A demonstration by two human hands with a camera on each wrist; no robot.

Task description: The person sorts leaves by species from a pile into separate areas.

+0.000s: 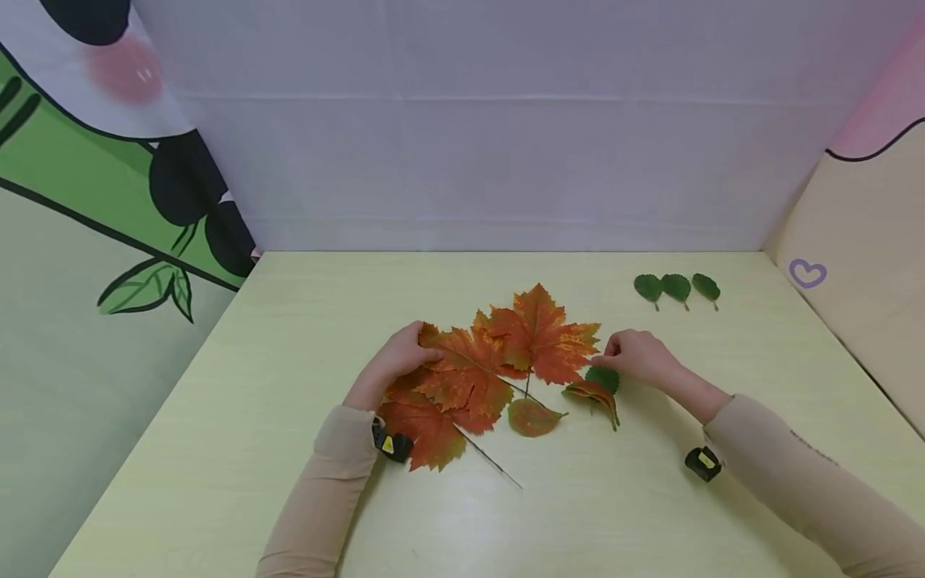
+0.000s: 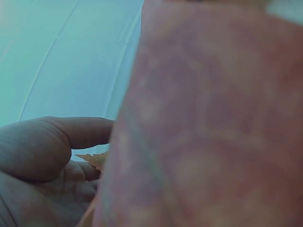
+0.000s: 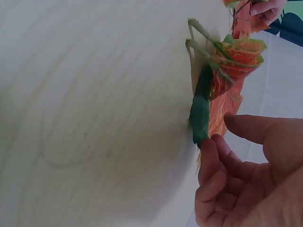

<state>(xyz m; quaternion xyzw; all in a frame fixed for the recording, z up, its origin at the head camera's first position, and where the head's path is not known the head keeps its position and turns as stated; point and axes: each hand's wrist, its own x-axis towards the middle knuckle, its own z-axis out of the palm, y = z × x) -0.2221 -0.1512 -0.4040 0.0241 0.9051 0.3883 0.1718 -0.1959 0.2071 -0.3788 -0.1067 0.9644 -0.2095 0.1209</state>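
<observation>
Several orange-red maple leaves (image 1: 470, 377) lie fanned across the middle of the table in the head view. My left hand (image 1: 396, 360) grips their left edge, thumb over the top leaf. In the left wrist view a blurred reddish leaf (image 2: 203, 123) covers most of the picture and hides the fingertips. My right hand (image 1: 639, 356) is beside a dark green leaf (image 1: 604, 379). Its fingertips touch that leaf's edge in the right wrist view, while the thumb stands apart. Against the green leaf sits a small stack of orange-green leaves (image 1: 594, 395), stems toward the front.
Three green leaves (image 1: 676, 287) lie in a row at the back right. One rounded brownish leaf (image 1: 533, 417) is in front of the maple leaves, near a long thin stem (image 1: 491, 459). A pale cloth wall (image 1: 506, 177) rises behind the table (image 1: 231, 474).
</observation>
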